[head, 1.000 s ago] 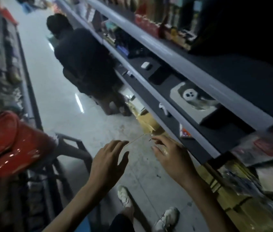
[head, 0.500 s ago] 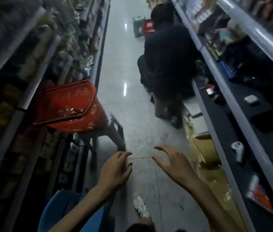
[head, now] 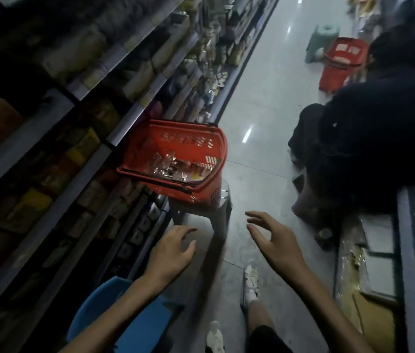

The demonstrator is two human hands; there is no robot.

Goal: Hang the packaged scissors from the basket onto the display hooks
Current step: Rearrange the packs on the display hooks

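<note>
Two red baskets (head: 188, 141) (head: 338, 72), two bare hands (head: 173, 253) (head: 275, 245), perhaps three stools (head: 201, 215) (head: 323, 39) (head: 124, 314).

Both empty hands, left (head: 173, 250) and right (head: 275, 240), hover short of the red basket (head: 196, 192) on a stool (head: 216, 215).

Shelves (head: 130, 59) packed with dim, blurred packaged goods fill the left half of the frame, slanting toward the upper middle. A glossy pale floor (head: 265, 98) runs up the centre. A grey stool (head: 216, 215) stands near the middle, and a blue plastic seat (head: 137, 324) sits at the lower left. At the right, a crouching person in dark clothes (head: 379, 138) faces a grey-edged shelf (head: 407, 250). A green stool (head: 324, 39) stands at the upper right. A cardboard box (head: 374, 324) lies at the lower right, and a white shoe (head: 251, 281) rests on the floor at the bottom centre.
</note>
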